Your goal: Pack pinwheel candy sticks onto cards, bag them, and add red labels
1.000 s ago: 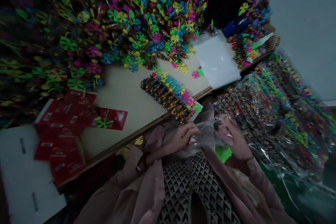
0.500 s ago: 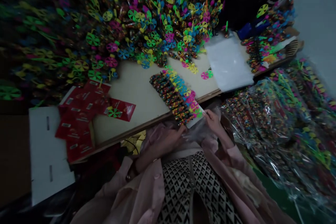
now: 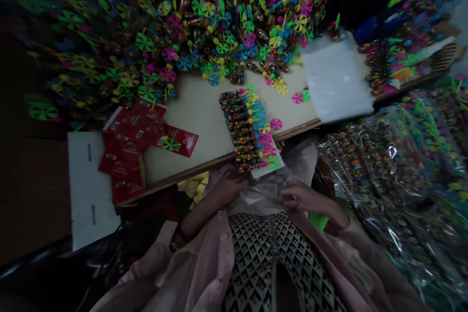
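Note:
A white backing card [image 3: 271, 168] carries a row of small bead-filled toys [image 3: 243, 139] with coloured pinwheels. It lies over the table's front edge, its lower end toward me. A clear plastic bag [image 3: 258, 194] spreads across my lap just below the card. My left hand [image 3: 229, 188] is closed at the bag's left side, close under the card's lower corner. On the other side my right hand [image 3: 295, 197] has its fingers curled on the bag's edge, apart from the card. Dim light blurs the fingertips.
Loose pinwheel toys [image 3: 175, 24] are heaped along the back of the table [image 3: 208, 117]. Red printed cards [image 3: 127, 148] lie left, beside a white board [image 3: 89, 195]. A stack of clear bags [image 3: 336, 80] sits right of centre. Filled packs [image 3: 387, 161] are piled at far right.
My right hand has left the card's right edge and moved down to the bag. The card now lies straighter. My left hand has shifted slightly left, and the view has swung.

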Motion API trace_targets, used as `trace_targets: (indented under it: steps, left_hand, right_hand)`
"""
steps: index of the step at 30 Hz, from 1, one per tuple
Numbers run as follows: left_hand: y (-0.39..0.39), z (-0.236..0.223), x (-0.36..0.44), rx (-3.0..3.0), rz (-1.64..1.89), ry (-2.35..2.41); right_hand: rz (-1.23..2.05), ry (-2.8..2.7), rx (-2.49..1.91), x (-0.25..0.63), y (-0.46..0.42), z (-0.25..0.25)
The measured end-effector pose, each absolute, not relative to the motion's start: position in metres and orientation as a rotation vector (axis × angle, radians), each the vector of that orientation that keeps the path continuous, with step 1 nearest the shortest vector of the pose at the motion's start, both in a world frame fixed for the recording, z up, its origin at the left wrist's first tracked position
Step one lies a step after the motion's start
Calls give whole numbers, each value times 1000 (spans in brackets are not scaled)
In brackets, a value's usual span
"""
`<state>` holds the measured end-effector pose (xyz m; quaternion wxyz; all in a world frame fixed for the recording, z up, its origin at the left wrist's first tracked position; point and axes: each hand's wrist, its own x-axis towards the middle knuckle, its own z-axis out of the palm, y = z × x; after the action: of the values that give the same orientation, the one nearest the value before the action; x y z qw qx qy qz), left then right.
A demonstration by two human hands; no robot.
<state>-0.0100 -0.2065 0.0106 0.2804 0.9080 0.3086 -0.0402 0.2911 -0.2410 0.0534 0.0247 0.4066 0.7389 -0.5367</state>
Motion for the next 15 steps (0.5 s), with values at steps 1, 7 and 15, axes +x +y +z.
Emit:
trace_targets:
  steps: [1,7,15]
  left_hand:
    - [-206,8,-8,2413,-105,840]
    - [-207,10,-4,2414,-23,976]
    - [-216,15,-22,2421,339,1047]
  right_hand:
    - [-1450,2351,1273,291,-236,54]
    - [-634,2600,1309,296,-200,59]
    - [-777,2901,1334,298,-187,54]
